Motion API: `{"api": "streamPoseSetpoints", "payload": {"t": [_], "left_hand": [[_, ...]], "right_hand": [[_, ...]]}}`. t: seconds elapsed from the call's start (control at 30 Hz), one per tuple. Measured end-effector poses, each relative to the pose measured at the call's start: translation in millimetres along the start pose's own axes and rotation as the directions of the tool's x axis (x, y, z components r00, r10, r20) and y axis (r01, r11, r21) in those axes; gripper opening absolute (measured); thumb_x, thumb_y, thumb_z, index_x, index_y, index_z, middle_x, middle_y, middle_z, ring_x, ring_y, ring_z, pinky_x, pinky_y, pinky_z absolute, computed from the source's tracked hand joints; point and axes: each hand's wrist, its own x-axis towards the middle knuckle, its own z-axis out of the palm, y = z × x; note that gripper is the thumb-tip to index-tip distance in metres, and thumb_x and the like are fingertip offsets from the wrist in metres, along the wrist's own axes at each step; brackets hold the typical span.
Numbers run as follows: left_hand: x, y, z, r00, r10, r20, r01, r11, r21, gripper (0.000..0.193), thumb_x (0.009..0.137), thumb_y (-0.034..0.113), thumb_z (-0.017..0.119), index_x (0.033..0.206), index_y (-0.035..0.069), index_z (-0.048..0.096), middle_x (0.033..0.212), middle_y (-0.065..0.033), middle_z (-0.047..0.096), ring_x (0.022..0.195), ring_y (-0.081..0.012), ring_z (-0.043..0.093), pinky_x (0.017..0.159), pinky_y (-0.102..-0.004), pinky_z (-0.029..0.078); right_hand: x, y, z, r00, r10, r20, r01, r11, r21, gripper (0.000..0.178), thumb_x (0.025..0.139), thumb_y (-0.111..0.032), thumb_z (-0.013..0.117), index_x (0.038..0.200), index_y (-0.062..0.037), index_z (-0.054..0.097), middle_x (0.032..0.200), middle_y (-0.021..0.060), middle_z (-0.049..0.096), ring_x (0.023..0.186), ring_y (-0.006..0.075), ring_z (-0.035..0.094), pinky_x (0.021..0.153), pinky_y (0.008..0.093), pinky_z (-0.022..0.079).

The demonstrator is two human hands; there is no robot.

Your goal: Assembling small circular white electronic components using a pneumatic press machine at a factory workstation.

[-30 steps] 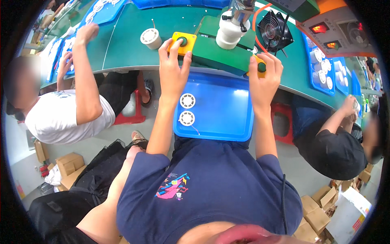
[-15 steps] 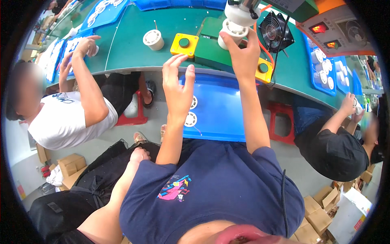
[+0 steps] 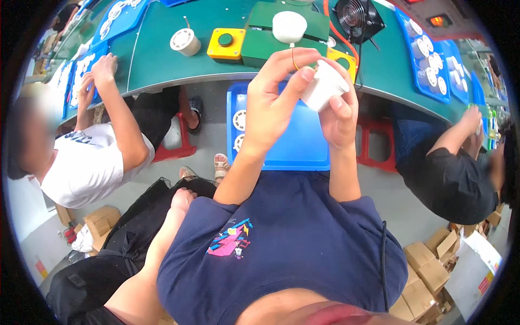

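In front of the green fixture block (image 3: 260, 51), my two hands hold a white cup-shaped plastic housing (image 3: 324, 89), tilted over. My right hand (image 3: 342, 116) is wrapped round it from the right, thumb on its lower side. From the left, my left hand (image 3: 273, 100) has thumb and forefinger closed at its edge, where a thin wire (image 3: 294, 57) sticks up with a small white end. A white rounded piece (image 3: 289, 27) sits on the fixture. Another white housing (image 3: 185, 42), with a wire, stands upright on the green table (image 3: 162, 62).
Yellow button boxes (image 3: 225, 46) (image 3: 343, 60) flank the fixture. A black fan (image 3: 355, 20) and red hose stand right of it. A blue tray (image 3: 295, 143) with white round parts lies before me. Blue trays (image 3: 425, 65) of housings stand right. People work on both sides.
My right hand has brought the housing down from the fixture toward me and tilted it. My left hand has moved right and up to meet it. The view has shifted.
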Motion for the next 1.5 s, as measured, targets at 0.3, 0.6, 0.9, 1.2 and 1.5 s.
{"api": "streamPoseSetpoints", "payload": {"t": [0.3,0.6,0.9,1.2,1.5], "left_hand": [[-8,-29,23,0.999,-0.052,-0.006,0.05,0.987,-0.152,0.03,0.105,0.021,0.06,0.12,-0.002,0.07,0.118,-0.0124,0.072,0.109,-0.0195,0.067,0.096,-0.0323,0.051],[-22,-55,-59,0.916,0.056,-0.396,0.054,0.964,0.261,0.028,0.105,0.022,0.06,0.119,-0.001,0.07,0.111,-0.0108,0.073,0.103,-0.0186,0.068,0.095,-0.0326,0.052],[-12,-47,-106,0.752,0.301,-0.586,0.079,0.841,0.535,0.026,0.103,0.016,0.061,0.12,-0.003,0.067,0.115,-0.0092,0.07,0.107,-0.0158,0.065,0.095,-0.0274,0.05],[9,-53,-140,0.691,0.535,-0.485,0.105,0.59,0.801,0.045,0.092,0.016,0.072,0.129,-0.006,0.06,0.126,-0.0207,0.064,0.12,-0.0312,0.06,0.107,-0.0412,0.043],[64,-72,-176,0.746,0.427,-0.511,0.179,0.61,0.772,0.099,0.082,0.028,0.085,0.154,-0.005,0.027,0.149,-0.0281,0.045,0.137,-0.0396,0.048,0.115,-0.0445,0.038]], "right_hand": [[-19,-33,-29,0.93,-0.368,-0.023,0.308,0.811,-0.497,0.076,0.078,-0.006,0.081,0.144,0.0007,0.044,0.134,0.0137,0.057,0.126,0.0229,0.058,0.107,0.0373,0.048],[2,-67,-130,0.7,-0.707,0.106,0.172,0.022,-0.985,0.066,0.071,-0.005,0.084,0.133,-0.0073,0.059,0.132,0.0168,0.052,0.12,0.0333,0.055,0.104,0.043,0.045],[45,-84,-236,0.468,-0.853,-0.231,-0.157,0.177,-0.972,0.068,0.081,-0.033,0.088,0.129,0.0054,0.058,0.123,0.0215,0.062,0.119,0.0356,0.054,0.103,0.045,0.043],[93,-100,-258,0.416,-0.9,-0.129,-0.138,0.077,-0.987,0.045,0.079,-0.031,0.085,0.107,0.0025,0.074,0.103,0.0188,0.076,0.097,0.0317,0.071,0.088,0.0465,0.053],[53,-59,-269,0.415,-0.908,-0.059,-0.346,-0.097,-0.933,0.064,0.088,-0.039,0.078,0.126,0.0081,0.057,0.122,0.0291,0.06,0.118,0.0464,0.053,0.106,0.0548,0.039]]}}
